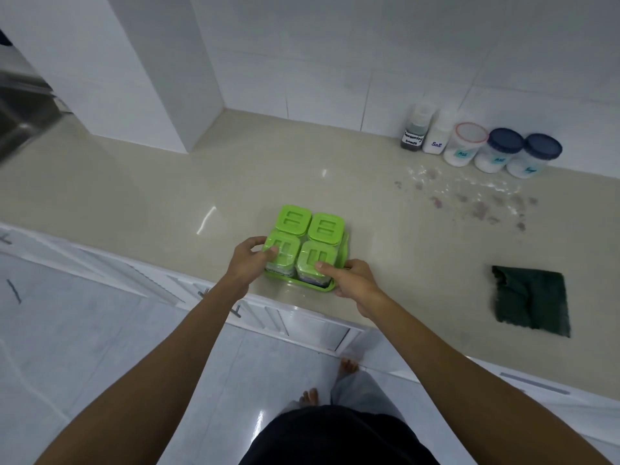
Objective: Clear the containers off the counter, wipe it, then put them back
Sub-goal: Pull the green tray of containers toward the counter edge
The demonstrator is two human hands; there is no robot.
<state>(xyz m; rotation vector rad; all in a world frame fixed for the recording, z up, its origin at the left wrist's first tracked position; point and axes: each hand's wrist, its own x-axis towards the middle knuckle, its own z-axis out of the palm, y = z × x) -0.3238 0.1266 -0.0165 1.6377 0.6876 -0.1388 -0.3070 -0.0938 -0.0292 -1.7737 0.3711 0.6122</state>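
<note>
Jar tray, fingers clasping both sides

Glossy beige counter, green plastic lids, rough dark cloth.

Home kitchen, glossy beige desk against white tiled wall, white cabinet doors beneath, hand-labelled salt and seasoning jars, steel sink at left, bare feet on tiled floor
</note>
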